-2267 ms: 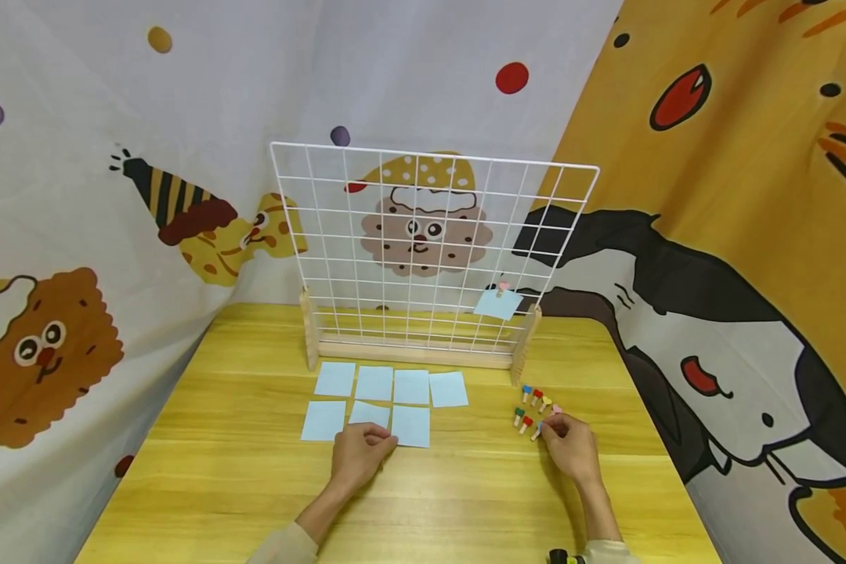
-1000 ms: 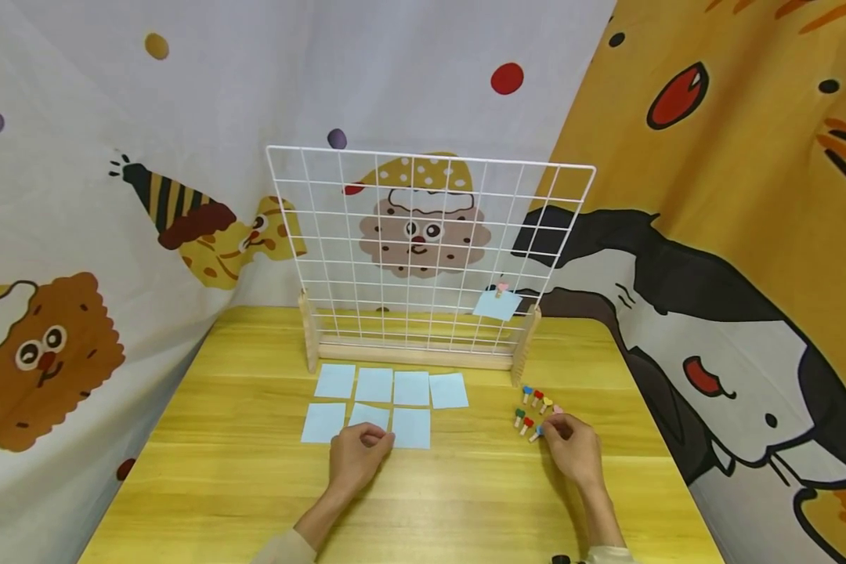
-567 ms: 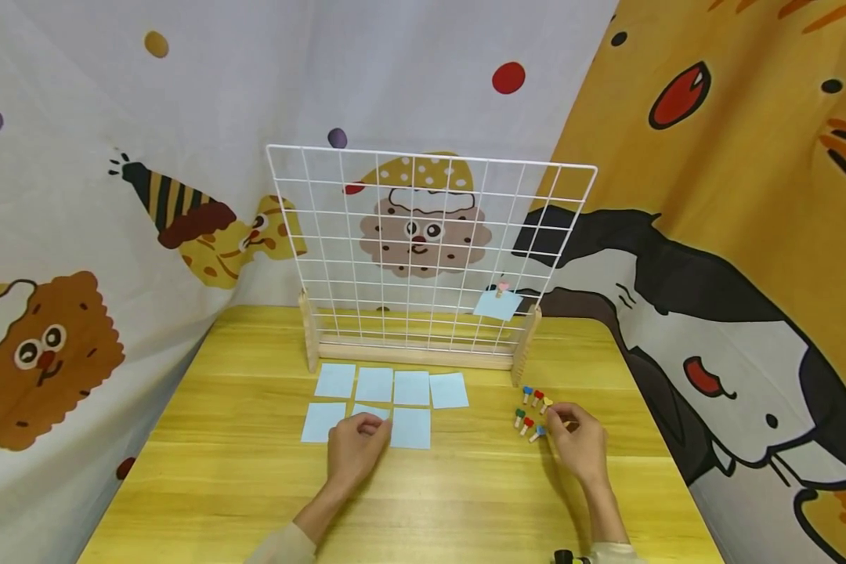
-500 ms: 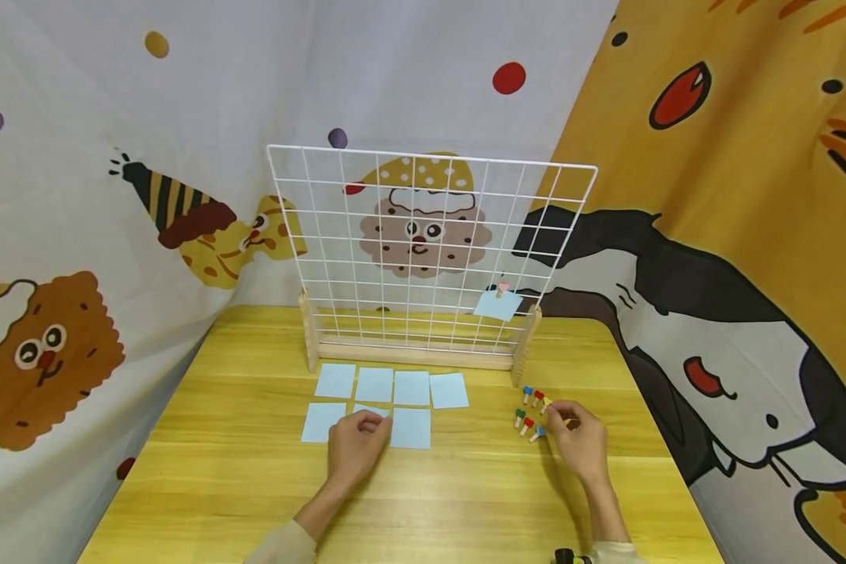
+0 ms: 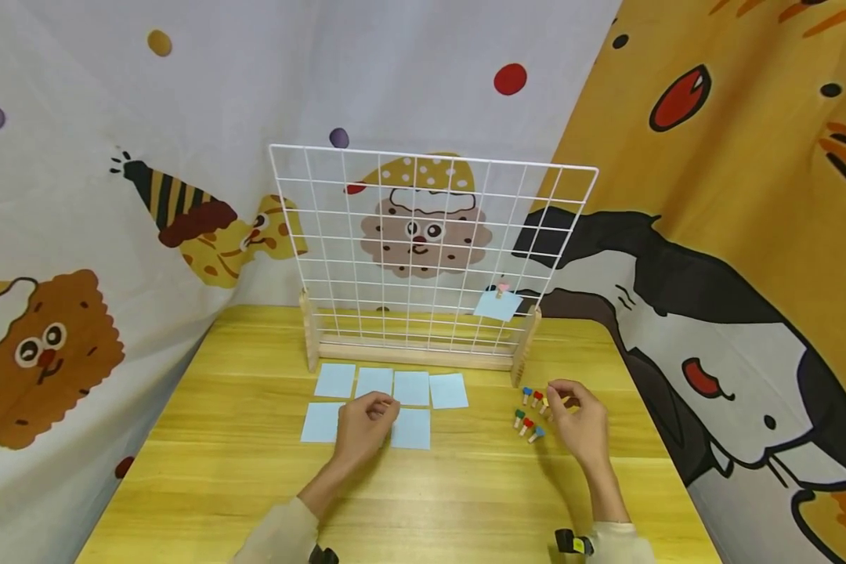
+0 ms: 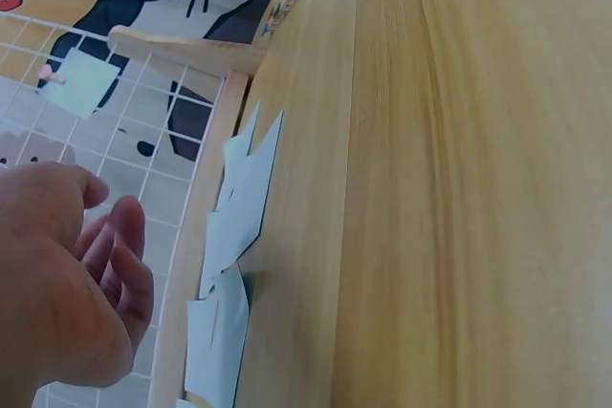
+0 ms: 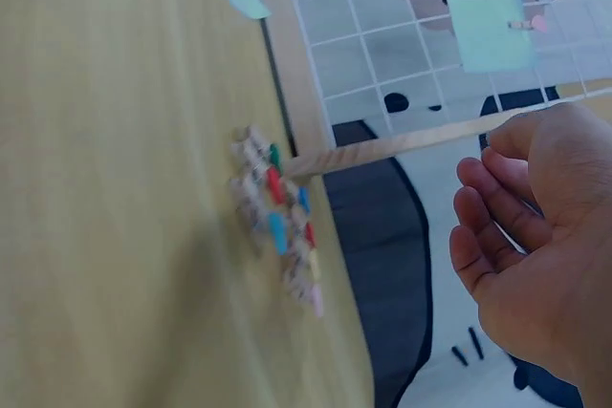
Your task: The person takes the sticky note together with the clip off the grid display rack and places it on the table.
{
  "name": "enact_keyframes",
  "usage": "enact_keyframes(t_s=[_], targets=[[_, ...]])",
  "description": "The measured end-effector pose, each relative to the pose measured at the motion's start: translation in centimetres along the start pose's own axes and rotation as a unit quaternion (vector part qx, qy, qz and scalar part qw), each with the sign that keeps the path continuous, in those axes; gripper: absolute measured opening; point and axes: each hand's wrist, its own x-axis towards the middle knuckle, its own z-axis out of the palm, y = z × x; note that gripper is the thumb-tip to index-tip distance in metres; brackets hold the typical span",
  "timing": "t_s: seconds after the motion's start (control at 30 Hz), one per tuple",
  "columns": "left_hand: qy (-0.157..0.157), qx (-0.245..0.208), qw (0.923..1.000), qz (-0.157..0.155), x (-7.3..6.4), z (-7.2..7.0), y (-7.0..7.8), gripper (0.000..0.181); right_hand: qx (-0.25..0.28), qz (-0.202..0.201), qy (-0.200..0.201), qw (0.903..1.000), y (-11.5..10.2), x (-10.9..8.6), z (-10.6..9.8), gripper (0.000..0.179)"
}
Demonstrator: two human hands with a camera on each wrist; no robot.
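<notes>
My left hand hovers over the lower row of pale blue paper squares, covering the middle one in the head view. In the left wrist view its fingers curl loosely with nothing between them, beside a paper square with raised corners. My right hand is just beside the small wooden clothespins with coloured tops. Thumb and fingers are apart and hold nothing in the right wrist view, where the clothespins lie on the table. The pink one is hidden by the hand in the head view.
A white wire grid stands upright in a wooden base behind the papers. On its lower right hangs one blue square, held by a pink-topped clothespin. Wooden table spreads in front; a printed curtain hangs behind.
Both hands have lifted and shifted away from the near edge, the left one also slightly to the right. The right hand has drawn off the clothespins. Papers and grid stay put.
</notes>
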Motion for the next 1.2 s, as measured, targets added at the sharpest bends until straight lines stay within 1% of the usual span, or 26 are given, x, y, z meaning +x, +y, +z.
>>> enact_keyframes(t_s=[0.07, 0.17, 0.27, 0.47, 0.57, 0.7, 0.93, 1.03, 1.2], targets=[[-0.016, -0.01, 0.9997, 0.017, 0.2, 0.2, 0.0, 0.003, -0.001, -0.012, -0.004, 0.9999, -0.3, 0.7, 0.2, 0.01], [-0.029, -0.014, 0.9988, 0.036, 0.5, 0.5, 0.2, 0.004, 0.002, -0.032, -0.003, 0.9995, -0.8, 1.6, 0.5, 0.009], [-0.037, -0.013, 0.998, 0.048, 0.9, 0.8, 0.5, 0.006, 0.009, -0.047, 0.001, 0.9988, -1.4, 2.4, 0.7, 0.009], [-0.061, -0.022, 0.9959, 0.063, 2.0, 1.3, 1.6, 0.007, 0.026, -0.056, 0.009, 0.998, -2.7, 3.8, 1.3, 0.01], [-0.071, -0.015, 0.9942, 0.079, 2.5, 1.6, 2.1, 0.011, 0.029, -0.068, 0.019, 0.9971, -3.2, 4.5, 1.7, 0.011], [-0.09, -0.004, 0.9904, 0.104, 3.2, 2.2, 2.4, 0.016, 0.034, -0.084, 0.032, 0.9953, -4.2, 5.1, 2.0, 0.013], [-0.129, -0.001, 0.9826, 0.134, 4.6, 3.4, 3.4, 0.021, 0.065, -0.093, 0.038, 0.9928, -7.3, 5.8, 1.5, 0.012], [-0.143, -0.001, 0.9796, 0.141, 5.0, 4.0, 4.0, 0.023, 0.063, -0.103, 0.04, 0.9918, -7.8, 6.0, 1.3, 0.013], [-0.159, -0.012, 0.9766, 0.145, 5.5, 4.9, 5.1, 0.024, 0.065, -0.114, 0.048, 0.9902, -8.0, 6.5, 1.3, 0.013]])
